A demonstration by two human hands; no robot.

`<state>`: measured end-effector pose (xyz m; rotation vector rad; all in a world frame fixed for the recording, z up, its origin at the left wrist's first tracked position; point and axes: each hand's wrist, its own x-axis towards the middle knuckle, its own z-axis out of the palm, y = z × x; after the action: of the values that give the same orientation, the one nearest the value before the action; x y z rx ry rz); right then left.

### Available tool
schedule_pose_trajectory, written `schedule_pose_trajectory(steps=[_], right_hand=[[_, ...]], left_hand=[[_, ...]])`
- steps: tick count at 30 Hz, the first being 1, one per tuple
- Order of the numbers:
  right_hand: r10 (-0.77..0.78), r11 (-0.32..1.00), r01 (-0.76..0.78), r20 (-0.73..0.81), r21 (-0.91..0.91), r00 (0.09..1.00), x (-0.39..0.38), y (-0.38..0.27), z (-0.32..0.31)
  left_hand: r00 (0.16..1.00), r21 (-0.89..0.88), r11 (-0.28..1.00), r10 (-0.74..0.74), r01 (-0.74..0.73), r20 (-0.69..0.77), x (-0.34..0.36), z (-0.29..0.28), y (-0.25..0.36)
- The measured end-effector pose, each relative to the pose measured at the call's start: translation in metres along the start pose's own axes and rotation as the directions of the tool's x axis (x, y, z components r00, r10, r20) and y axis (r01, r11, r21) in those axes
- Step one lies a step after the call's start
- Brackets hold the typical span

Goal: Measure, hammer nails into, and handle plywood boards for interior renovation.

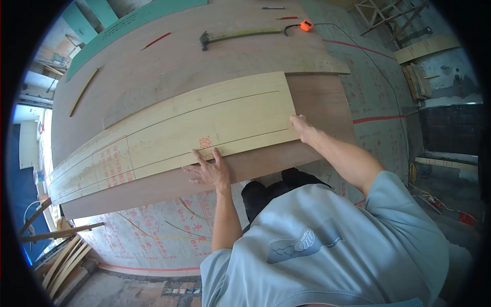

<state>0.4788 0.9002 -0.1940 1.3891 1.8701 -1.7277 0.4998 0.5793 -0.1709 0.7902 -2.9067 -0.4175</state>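
Note:
A long, pale yellow wooden board (215,115) lies across the plywood worktop, with two dark lines running along its length and red print on it. I cannot tell whether the lines are drawn or cut. My left hand (208,171) lies on the board's near edge, its fingers spread and the fingertips on the top face. At the board's right end, near the close corner, my right hand (306,130) grips the edge; some of its fingers are hidden. Behind the board, along its far edge, lies a thinner, brownish wood strip (169,88).
On the worktop (123,61) beyond the board lie a claw hammer (240,36), an orange tape measure (306,25), red pencils (156,41), a pen (273,7) and a narrow wood stick (84,92). Green board (123,33) lies at the far left. Wood offcuts (66,263) stand lower left.

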Motion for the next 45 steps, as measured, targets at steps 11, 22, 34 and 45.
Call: schedule_pose_trajectory(steps=[11,22,34,45], right_hand=[[-0.391,0.902,0.246,0.430,0.353,0.814,-0.127,-0.077,-0.090],[-0.571,0.788,0.338,0.405,0.514,0.715,-0.162,-0.160,-0.263],[-0.725,0.640,0.621,0.088,0.452,0.683,-0.043,-0.185,-0.622],[-0.667,0.720,0.561,0.186,0.408,0.721,0.037,-0.256,-0.866]], left_hand=[[0.872,-0.992,-0.118,-0.480,0.037,0.089,0.031,-0.115,-0.002],[0.958,-0.850,-0.445,0.183,0.283,0.223,0.004,-0.195,0.075],[0.874,-0.601,-0.644,0.428,0.474,0.230,-0.203,-0.188,0.303],[0.999,-0.735,-0.678,0.033,0.015,-0.010,-0.179,-0.134,0.323]])
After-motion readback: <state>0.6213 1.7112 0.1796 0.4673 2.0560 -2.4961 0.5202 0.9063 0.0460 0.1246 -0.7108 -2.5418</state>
